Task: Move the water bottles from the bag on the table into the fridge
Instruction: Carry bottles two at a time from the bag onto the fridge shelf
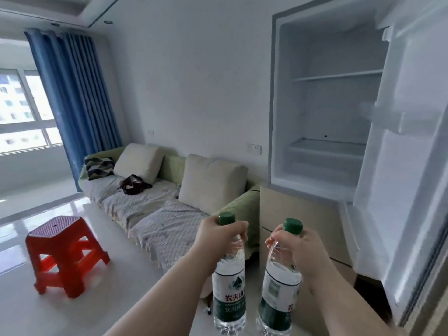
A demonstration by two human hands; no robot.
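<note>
Fridge open and bare, w/ two bottles in hand just short of it.
We judge the task partway: nothing on the fridge's shelves yet, bag & table out of view, so remaining count unknown. Below-left of the fridge, our left hand is wrapped tight round the neck of the left bottle; our right hand likewise on the right bottle. Both bottles clear plastic, full, upright, green caps, white-green labels.

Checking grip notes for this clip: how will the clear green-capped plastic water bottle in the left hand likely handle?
The clear green-capped plastic water bottle looks full, so probably heavy. The left hand grips its neck, so it may swing. Thin walls likely dent.
</note>
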